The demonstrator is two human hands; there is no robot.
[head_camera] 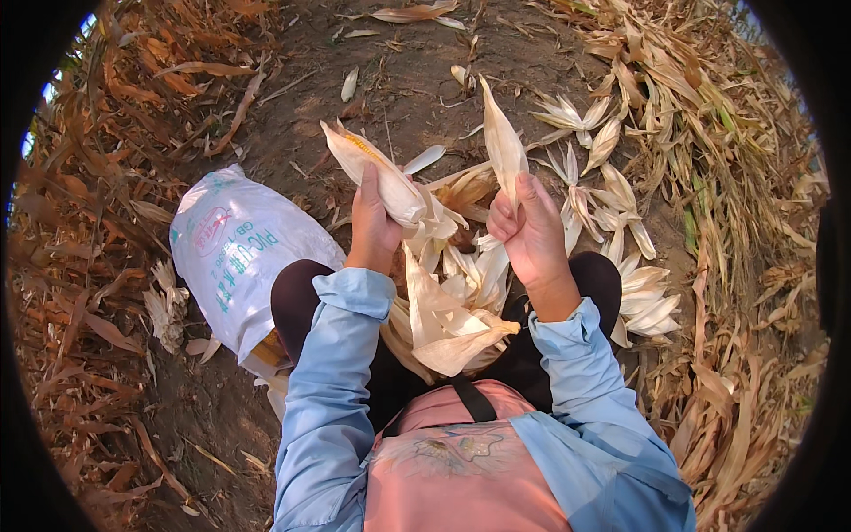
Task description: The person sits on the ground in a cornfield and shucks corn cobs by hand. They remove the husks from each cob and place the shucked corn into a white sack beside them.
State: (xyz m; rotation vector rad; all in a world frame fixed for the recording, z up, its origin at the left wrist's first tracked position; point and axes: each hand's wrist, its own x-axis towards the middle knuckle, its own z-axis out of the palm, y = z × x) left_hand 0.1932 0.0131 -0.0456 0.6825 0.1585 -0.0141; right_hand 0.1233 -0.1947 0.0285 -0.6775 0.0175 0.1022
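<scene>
An ear of corn rests in the grip of my left hand, tilted with its tip up and to the left. Pale husk still wraps most of it, and a strip of yellow kernels shows near the tip. My right hand pinches the lower end of a pointed dry husk leaf, held upright and apart from the ear. Below and between both hands, a heap of loose corn husks lies against my legs.
To the left a white woven sack with printed writing lies on its side, something yellow at its mouth. Peeled husks are scattered on the bare soil at right. Dry corn stalks bank up along the right, brown ones along the left.
</scene>
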